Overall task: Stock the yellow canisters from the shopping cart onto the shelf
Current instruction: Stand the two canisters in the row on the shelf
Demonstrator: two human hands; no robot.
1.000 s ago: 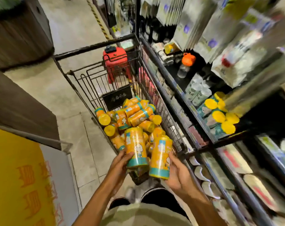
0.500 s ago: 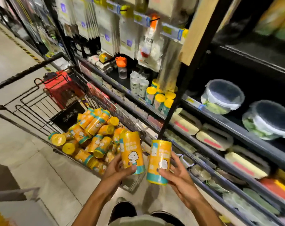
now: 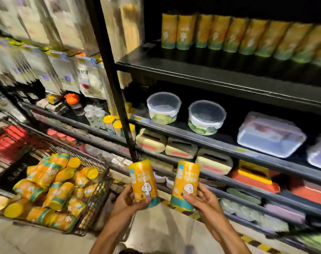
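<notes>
My left hand (image 3: 127,201) grips one yellow canister (image 3: 143,182) with a teal base and a cartoon figure, held upright. My right hand (image 3: 201,198) grips a second yellow canister (image 3: 186,184) beside it, the two a little apart. Both hang in front of the lower shelves. The wire shopping cart (image 3: 99,184) at the lower left holds a pile of several more yellow canisters (image 3: 53,189) lying on their sides. On the top black shelf (image 3: 201,74) a row of several matching canisters (image 3: 229,35) stands upright.
A black upright post (image 3: 115,88) divides the shelving. The middle shelf carries round lidded containers (image 3: 164,107) and a rectangular plastic box (image 3: 269,132). Lower shelves hold yellow and red boxes. Hanging packets fill the left bay. Concrete floor lies below.
The view has swung right and up from the cart to the shelving, bringing the top row of canisters into sight. Both hands still hold their canisters, now further from the cart.
</notes>
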